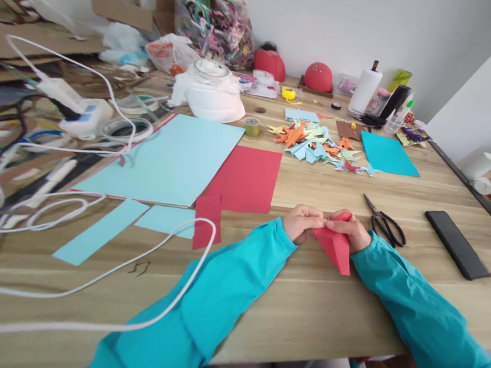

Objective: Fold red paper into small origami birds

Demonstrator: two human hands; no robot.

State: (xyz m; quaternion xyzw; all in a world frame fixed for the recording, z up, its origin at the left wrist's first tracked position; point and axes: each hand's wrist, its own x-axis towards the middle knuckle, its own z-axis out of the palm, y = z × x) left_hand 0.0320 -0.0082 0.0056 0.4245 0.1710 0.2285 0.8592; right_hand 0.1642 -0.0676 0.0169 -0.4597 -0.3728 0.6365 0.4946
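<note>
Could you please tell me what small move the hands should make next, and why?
Probably press the pinched fold flatter: the left hand and right hand meet at the upper edge of the folded red paper, both holding it, while its lower end sticks out beyond them.

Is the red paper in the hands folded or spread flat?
Folded: the red paper shows a narrow, creased shape, held by the left hand and right hand.

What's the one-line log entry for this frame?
left hand: pinching folded red paper | right hand: gripping it too | right side of table: scissors, phone
</note>
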